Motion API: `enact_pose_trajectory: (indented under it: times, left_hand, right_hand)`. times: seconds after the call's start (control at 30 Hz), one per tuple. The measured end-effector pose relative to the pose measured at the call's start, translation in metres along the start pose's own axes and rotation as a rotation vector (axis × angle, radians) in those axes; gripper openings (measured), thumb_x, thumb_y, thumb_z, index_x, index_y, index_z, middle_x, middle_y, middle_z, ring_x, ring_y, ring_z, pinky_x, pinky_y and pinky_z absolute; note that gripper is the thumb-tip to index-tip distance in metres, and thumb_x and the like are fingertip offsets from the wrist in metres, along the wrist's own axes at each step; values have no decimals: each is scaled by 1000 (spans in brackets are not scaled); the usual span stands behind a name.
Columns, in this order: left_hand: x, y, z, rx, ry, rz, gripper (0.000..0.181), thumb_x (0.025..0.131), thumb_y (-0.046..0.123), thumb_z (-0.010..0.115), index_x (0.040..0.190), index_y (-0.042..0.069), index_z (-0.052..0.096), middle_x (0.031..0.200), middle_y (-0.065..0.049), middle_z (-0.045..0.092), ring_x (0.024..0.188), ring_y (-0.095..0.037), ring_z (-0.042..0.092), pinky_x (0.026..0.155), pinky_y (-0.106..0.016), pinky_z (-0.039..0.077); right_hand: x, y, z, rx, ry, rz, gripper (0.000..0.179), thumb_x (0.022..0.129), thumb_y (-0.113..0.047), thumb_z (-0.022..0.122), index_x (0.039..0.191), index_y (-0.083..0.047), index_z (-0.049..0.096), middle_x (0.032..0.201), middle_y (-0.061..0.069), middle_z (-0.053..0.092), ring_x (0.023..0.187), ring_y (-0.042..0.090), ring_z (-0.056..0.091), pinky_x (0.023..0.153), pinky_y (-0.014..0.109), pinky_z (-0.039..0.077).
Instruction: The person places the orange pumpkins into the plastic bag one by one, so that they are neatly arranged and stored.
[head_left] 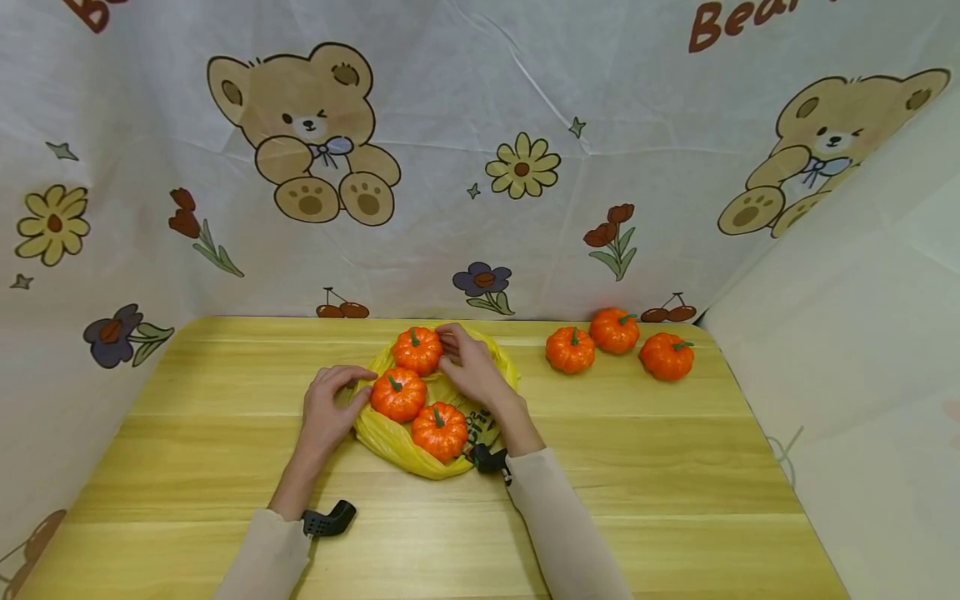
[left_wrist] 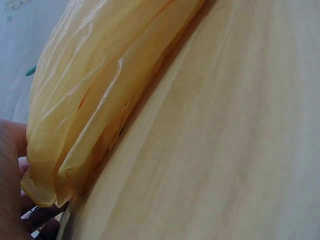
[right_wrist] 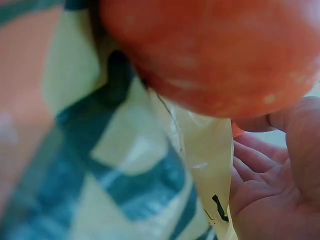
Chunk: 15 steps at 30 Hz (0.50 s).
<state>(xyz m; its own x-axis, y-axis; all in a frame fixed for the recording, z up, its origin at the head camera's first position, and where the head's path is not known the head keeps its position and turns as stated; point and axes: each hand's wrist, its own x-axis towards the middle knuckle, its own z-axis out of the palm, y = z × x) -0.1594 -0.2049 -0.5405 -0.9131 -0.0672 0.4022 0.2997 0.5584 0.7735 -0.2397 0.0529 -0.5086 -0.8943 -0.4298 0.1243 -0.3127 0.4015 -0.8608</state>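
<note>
Three orange toy pumpkins sit on a yellow plastic bag (head_left: 390, 442) in the head view: a far one (head_left: 417, 350), a middle one (head_left: 398, 395) and a near one (head_left: 439, 432). My left hand (head_left: 330, 408) is at the bag's left side, fingers and thumb reaching toward the middle pumpkin. In the left wrist view its fingers lie right at the bag's gathered edge (left_wrist: 50, 185). To the right of the far pumpkin is my right hand (head_left: 476, 367), with fingers extended behind it. The right wrist view shows its palm (right_wrist: 265, 195) beside the bag, below a pumpkin (right_wrist: 215, 55).
Several pumpkins are on the table (head_left: 637, 467); three stand off the bag at the back right: a left one (head_left: 570, 350), a back one (head_left: 615, 331) and a right one (head_left: 667, 357). A bear-printed cloth (head_left: 427, 108) rises behind the table's far edge.
</note>
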Motion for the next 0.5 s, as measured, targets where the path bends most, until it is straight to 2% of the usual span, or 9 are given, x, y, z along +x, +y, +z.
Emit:
enact_pose_trajectory:
  times: [0.07,0.17,0.5]
  left_hand:
    - [1,1,0,1,-1,1,20,87,-2,78,105,6,81,111,-14,76,93,-23,53,84,-33,35]
    - [1,1,1,1,-2,3,20,87,-1,78,105,6,81,111,-14,76,92,-24,53,83,-33,35]
    - [1,-2,1,6,1,6,19,87,0,79,105,6,81,111,-14,77,92,-22,54,83,-29,37]
  right_hand:
    - [0,-1,0,28,29,1,44,100,-4,58,144,-2,53,147,17,63,134,25,64,108,36,53]
    - [-2,-3,-2,12,52,8,40,101,-6,59,141,-3,57,142,15,66,131,25,66,107,37,53]
    - [-6,-10,-11,-89,26,-16,45,103,-7,61,148,-3,56,143,14,66,129,25,67,107,36,53]
